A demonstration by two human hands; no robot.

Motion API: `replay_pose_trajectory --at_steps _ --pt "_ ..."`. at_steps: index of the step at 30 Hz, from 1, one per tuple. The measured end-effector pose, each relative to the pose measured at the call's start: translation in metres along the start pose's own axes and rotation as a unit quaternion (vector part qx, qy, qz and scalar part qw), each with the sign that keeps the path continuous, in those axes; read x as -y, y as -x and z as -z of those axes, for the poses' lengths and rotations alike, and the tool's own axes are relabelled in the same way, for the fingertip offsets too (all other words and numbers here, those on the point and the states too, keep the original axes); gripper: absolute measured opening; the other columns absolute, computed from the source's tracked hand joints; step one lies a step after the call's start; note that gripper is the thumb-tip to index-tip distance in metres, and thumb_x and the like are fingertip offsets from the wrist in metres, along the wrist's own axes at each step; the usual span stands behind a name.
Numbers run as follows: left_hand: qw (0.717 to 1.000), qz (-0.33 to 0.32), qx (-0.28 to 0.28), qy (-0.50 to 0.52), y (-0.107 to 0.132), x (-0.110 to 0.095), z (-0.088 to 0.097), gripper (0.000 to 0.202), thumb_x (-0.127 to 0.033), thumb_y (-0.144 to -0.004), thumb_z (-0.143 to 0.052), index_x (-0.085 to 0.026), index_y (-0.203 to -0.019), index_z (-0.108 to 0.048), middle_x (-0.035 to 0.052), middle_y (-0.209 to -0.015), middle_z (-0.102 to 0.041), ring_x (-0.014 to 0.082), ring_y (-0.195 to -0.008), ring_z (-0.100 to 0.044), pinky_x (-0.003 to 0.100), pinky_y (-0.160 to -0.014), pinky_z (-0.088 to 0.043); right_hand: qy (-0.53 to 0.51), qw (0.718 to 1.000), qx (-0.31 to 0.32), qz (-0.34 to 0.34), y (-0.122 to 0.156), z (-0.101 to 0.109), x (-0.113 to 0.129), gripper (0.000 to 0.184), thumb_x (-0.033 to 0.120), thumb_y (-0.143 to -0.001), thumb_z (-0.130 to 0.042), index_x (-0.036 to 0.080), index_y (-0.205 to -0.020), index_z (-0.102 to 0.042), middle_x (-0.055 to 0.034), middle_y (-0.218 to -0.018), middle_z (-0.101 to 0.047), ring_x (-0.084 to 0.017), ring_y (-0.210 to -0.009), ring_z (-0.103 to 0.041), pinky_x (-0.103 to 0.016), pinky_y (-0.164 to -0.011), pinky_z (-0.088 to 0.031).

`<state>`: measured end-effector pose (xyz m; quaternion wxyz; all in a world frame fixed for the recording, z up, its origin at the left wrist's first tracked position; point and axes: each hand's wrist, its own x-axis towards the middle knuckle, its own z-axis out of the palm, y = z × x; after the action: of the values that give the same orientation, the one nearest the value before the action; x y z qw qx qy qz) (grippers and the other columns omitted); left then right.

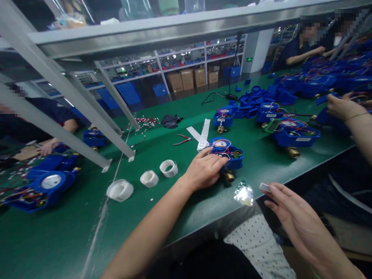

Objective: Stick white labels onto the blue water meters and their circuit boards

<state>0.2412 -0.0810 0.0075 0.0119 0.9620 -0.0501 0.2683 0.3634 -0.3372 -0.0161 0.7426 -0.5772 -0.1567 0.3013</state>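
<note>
My left hand [203,170] rests on the near side of a blue meter [236,161], its fingers curled over the housing and gripping it. The meter has a round dial, loose coloured wires and a brass fitting [229,176] at the front. Between the thumb and fingers of my right hand [290,207] is a small white label [264,187], held above the table's front edge. A crumpled-looking shiny silver piece [244,193] lies between the two hands. White paper strips [203,133] lie behind the meter.
Three white rolls [120,190] and red-handled pliers [183,139] lie to the left on the green table [186,217]. More blue meters [296,133] stand at right, near a co-worker's hand [344,106]. Metal posts [87,128] rise at left under an overhead shelf [174,29].
</note>
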Motion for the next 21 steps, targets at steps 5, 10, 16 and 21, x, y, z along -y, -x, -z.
replay_pose_trajectory --at_steps 5,10,16,21 --pt "0.995 0.052 -0.007 0.084 -0.019 -0.004 0.042 0.057 -0.028 -0.077 -0.068 -0.019 -0.132 -0.056 0.0084 -0.121 -0.073 0.0248 -0.115 -0.068 0.048 -0.124 -0.028 0.065 0.992 0.007 0.104 -0.013 -0.016 0.019 0.025 0.041 -0.082 -0.084 0.023 -0.1 -0.077 -0.0062 -0.113 -0.073 -0.018 -0.093 -0.07 -0.021 -0.073 -0.061" --pt "0.985 0.073 -0.023 0.154 -0.015 -0.004 0.063 0.059 -0.027 -0.071 -0.07 -0.023 -0.129 -0.056 0.0049 -0.125 -0.072 0.0246 -0.118 -0.067 0.046 -0.122 -0.031 0.141 0.962 0.044 0.228 -0.036 -0.058 0.04 0.023 0.044 -0.083 -0.083 0.022 -0.085 -0.077 -0.0076 -0.119 -0.065 -0.022 -0.109 -0.067 -0.031 -0.093 -0.058" --pt "0.98 0.076 -0.014 0.182 -0.01 -0.001 0.065 0.059 -0.024 -0.071 -0.072 -0.024 -0.128 -0.056 0.0035 -0.126 -0.071 0.0236 -0.12 -0.066 0.044 -0.123 -0.03 0.19 0.952 0.068 0.23 -0.06 -0.088 0.042 0.033 0.051 -0.081 -0.082 0.019 -0.086 -0.079 -0.0122 -0.122 -0.06 -0.028 -0.12 -0.063 -0.041 -0.103 -0.054" --pt "0.979 0.08 -0.011 0.189 -0.012 -0.001 0.066 0.057 -0.024 -0.072 -0.071 -0.024 -0.127 -0.057 0.0037 -0.126 -0.071 0.0248 -0.12 -0.065 0.045 -0.123 -0.032 0.202 0.947 0.061 0.242 -0.065 -0.088 0.041 0.031 0.05 -0.08 -0.084 0.02 -0.085 -0.08 -0.0122 -0.119 -0.062 -0.028 -0.119 -0.064 -0.04 -0.099 -0.058"
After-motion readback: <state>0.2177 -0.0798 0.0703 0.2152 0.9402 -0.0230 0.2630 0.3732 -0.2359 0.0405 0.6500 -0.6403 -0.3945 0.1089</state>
